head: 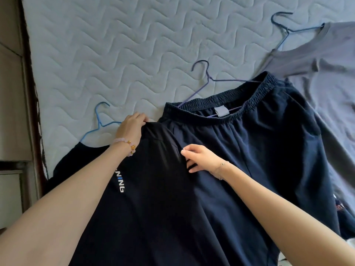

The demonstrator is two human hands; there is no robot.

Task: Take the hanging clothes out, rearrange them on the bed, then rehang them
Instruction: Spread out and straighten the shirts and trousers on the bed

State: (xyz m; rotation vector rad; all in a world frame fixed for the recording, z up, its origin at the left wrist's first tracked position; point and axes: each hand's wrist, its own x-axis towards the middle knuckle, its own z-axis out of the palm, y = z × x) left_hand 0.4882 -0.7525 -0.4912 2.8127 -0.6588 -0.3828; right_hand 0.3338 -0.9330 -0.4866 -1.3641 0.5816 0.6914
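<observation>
A black t-shirt [153, 198] with white lettering lies on the quilted bed [115, 45], on a light blue hanger [99, 120]. My left hand [131, 124] grips the shirt's collar edge beside the hanger. My right hand [199, 157] pinches the shirt's right shoulder fabric where it overlaps navy shorts [259, 150]. The shorts have an elastic waistband and sit on a purple hanger [208, 77]. A grey top [326, 73] lies at the right on a dark blue hanger [284, 25].
The bed's dark frame edge [32, 93] runs down the left, with pale furniture [11, 112] beyond it. Bare quilted mattress stretches above the garments. Some other fabric shows at the lower right corner [343, 208].
</observation>
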